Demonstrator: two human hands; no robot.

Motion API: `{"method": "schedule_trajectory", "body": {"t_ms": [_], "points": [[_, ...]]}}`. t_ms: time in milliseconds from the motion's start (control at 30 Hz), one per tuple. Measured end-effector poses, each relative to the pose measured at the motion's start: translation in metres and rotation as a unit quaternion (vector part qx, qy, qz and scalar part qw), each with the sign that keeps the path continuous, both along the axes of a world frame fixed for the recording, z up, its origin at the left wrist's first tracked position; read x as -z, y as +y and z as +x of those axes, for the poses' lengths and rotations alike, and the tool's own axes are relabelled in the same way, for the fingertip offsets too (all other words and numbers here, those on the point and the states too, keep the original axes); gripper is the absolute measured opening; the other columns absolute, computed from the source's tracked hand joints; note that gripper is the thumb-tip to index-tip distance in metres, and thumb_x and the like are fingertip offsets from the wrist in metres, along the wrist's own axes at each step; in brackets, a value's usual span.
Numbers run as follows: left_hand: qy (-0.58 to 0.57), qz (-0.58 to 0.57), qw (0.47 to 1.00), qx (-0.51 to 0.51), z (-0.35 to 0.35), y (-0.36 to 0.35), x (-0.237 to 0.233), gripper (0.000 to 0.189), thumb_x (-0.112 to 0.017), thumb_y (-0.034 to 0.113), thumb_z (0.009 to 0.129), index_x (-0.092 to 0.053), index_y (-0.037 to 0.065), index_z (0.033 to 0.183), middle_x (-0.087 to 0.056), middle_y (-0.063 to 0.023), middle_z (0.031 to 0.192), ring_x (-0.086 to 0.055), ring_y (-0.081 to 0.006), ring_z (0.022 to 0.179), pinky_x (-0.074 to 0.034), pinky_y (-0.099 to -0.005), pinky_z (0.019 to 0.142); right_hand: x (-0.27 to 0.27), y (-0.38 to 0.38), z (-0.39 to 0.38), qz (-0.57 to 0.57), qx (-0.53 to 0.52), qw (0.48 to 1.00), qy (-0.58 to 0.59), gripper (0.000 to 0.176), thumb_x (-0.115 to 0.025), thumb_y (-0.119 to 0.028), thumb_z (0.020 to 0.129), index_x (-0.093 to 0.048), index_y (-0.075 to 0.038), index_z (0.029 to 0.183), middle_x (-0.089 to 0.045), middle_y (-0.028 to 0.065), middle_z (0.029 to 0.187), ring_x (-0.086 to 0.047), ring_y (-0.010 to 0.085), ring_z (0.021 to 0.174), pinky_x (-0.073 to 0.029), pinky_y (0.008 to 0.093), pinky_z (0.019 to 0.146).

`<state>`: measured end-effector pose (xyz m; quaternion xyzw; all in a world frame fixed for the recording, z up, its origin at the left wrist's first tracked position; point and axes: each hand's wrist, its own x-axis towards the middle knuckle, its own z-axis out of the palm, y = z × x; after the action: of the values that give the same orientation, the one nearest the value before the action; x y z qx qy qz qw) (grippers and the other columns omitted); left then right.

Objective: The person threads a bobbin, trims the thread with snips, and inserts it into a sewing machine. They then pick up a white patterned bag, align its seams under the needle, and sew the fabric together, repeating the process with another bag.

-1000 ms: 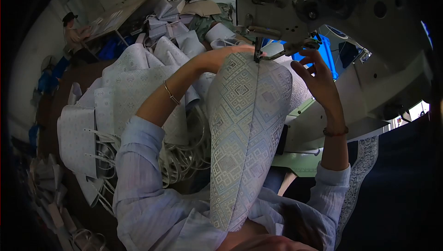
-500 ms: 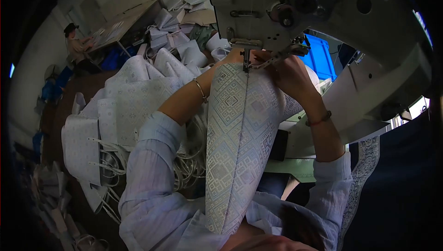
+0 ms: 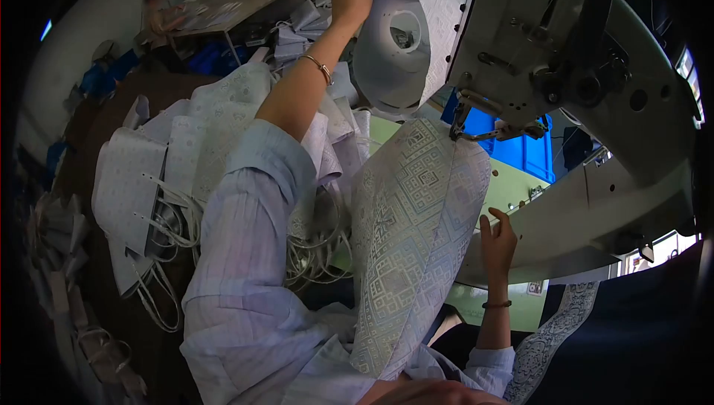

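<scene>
A long white-and-grey patterned fabric piece (image 3: 416,256) rises from my lap to the needle area of the sewing machine (image 3: 520,70), with a seam running down it. At the upper middle, my left hand (image 3: 351,0) is raised, its fingers closed on the edge of an open, curved patterned piece (image 3: 439,22), whose plain grey inside shows a round opening. My right hand (image 3: 498,245) is to the right of the long fabric, below the machine arm, fingers apart and holding nothing.
Patterned bags (image 3: 134,174) with white cord handles are piled at the left. Behind the machine stands a blue crate (image 3: 513,148). A co-worker (image 3: 158,22) is beside a table (image 3: 256,5) at the back left. Lace-edged dark cloth (image 3: 558,330) hangs at the right.
My left hand has moved up from the needle area and lifted the curved piece. My right hand has let go of the fabric and moved down. The view has shifted, and the long fabric's upper end looks wider.
</scene>
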<state>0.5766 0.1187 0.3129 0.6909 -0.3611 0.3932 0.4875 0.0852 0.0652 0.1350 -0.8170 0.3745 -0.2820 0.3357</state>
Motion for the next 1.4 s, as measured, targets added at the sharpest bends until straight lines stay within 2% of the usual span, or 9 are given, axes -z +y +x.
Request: {"method": "schedule_trajectory", "body": {"t_ms": [167, 300, 433, 533, 600, 800, 967, 1167, 1400], "points": [[-0.033, 0.1, 0.99, 0.094, -0.066, 0.086, 0.036, 0.072, -0.07, 0.034, 0.081, -0.037, 0.006, 0.139, -0.033, -0.0209, 0.138, -0.036, -0.0312, 0.128, -0.035, -0.0442, 0.103, 0.185, 0.019, -0.002, 0.184, -0.07, 0.976, -0.094, 0.027, -0.058, -0.023, 0.09, -0.063, -0.003, 0.107, -0.066, 0.0129, 0.085, -0.06, 0.0169, 0.073, -0.048, 0.0324, 0.068], [0.083, 0.153, 0.887, 0.428, -0.238, 0.187, 0.031, 0.077, -0.069, 0.052, 0.078, -0.04, 0.011, 0.137, -0.028, -0.0145, 0.143, -0.03, -0.0291, 0.134, -0.028, -0.0465, 0.108, 0.253, 0.038, 0.028, 0.378, -0.053, 0.893, -0.239, 0.028, -0.056, -0.024, 0.091, -0.063, -0.002, 0.107, -0.066, 0.0118, 0.085, -0.061, 0.0182, 0.077, -0.048, 0.0326, 0.071], [-0.123, 0.283, 0.764, 0.567, -0.334, 0.23, 0.014, 0.09, -0.072, 0.058, 0.067, -0.041, 0.011, 0.137, -0.036, -0.0152, 0.141, -0.031, -0.0368, 0.134, -0.021, -0.0592, 0.107, 0.244, 0.044, 0.037, 0.446, -0.039, 0.858, -0.25, 0.029, -0.056, -0.025, 0.091, -0.062, -0.002, 0.107, -0.064, 0.0105, 0.085, -0.059, 0.017, 0.075, -0.046, 0.0315, 0.068], [-0.189, 0.343, 0.773, 0.499, -0.348, 0.235, 0.019, 0.086, -0.067, 0.058, 0.067, -0.045, 0.01, 0.135, -0.04, -0.015, 0.14, -0.032, -0.0374, 0.134, -0.018, -0.0643, 0.105, 0.226, 0.039, 0.038, 0.459, -0.041, 0.851, -0.251, 0.029, -0.056, -0.026, 0.091, -0.062, -0.002, 0.107, -0.063, 0.0095, 0.084, -0.057, 0.0161, 0.073, -0.045, 0.0307, 0.066], [-0.14, 0.296, 0.803, 0.498, -0.351, 0.237, 0.013, 0.061, -0.044, 0.056, 0.09, -0.053, 0.009, 0.128, -0.05, -0.0187, 0.131, -0.044, -0.041, 0.125, -0.02, -0.0629, 0.106, 0.207, 0.034, 0.043, 0.463, -0.038, 0.847, -0.257, 0.029, -0.056, -0.027, 0.092, -0.062, -0.003, 0.108, -0.062, 0.0088, 0.084, -0.056, 0.0155, 0.072, -0.044, 0.0302, 0.065], [-0.135, 0.263, 0.829, 0.475, -0.343, 0.247, -0.005, 0.054, -0.046, 0.047, 0.091, -0.055, 0.006, 0.124, -0.054, -0.0196, 0.127, -0.047, -0.04, 0.123, -0.025, -0.0604, 0.106, 0.151, 0.002, 0.053, 0.468, -0.025, 0.833, -0.294, 0.03, -0.056, -0.028, 0.092, -0.061, -0.003, 0.108, -0.06, 0.0068, 0.083, -0.052, 0.0136, 0.069, -0.042, 0.0286, 0.062], [-0.223, 0.247, 0.809, 0.484, -0.329, 0.243, 0.078, 0.043, -0.05, 0.035, 0.09, -0.057, 0.011, 0.125, -0.048, -0.0119, 0.135, -0.046, -0.0336, 0.126, -0.022, -0.0579, 0.109, 0.098, -0.029, 0.063, 0.455, 0.0, 0.826, -0.333, 0.031, -0.056, -0.03, 0.092, -0.061, -0.003, 0.108, -0.057, 0.0051, 0.082, -0.049, 0.0121, 0.066, -0.039, 0.0273, 0.059], [-0.225, 0.245, 0.835, 0.439, -0.325, 0.24, 0.13, 0.036, -0.056, 0.021, 0.089, -0.057, 0.02, 0.125, -0.044, -0.0081, 0.139, -0.038, -0.0304, 0.132, -0.02, -0.0571, 0.112, 0.027, -0.016, 0.02, 0.178, 0.073, 0.9, -0.392, 0.032, -0.057, -0.032, 0.093, -0.06, -0.004, 0.109, -0.055, 0.0031, 0.081, -0.045, 0.0102, 0.063, -0.037, 0.0257, 0.055], [-0.192, 0.25, 0.832, 0.456, -0.32, 0.247, 0.126, 0.043, -0.066, 0.021, 0.083, -0.057, 0.027, 0.124, -0.041, -0.0059, 0.142, -0.032, -0.0323, 0.135, -0.022, -0.059, 0.111, -0.011, 0.163, -0.038, -0.256, -0.25, 0.885, -0.297, 0.046, -0.082, -0.018, 0.067, -0.06, -0.011, 0.107, -0.048, 0.006, 0.084, -0.047, 0.0148, 0.068, -0.035, 0.0239, 0.051]]}}
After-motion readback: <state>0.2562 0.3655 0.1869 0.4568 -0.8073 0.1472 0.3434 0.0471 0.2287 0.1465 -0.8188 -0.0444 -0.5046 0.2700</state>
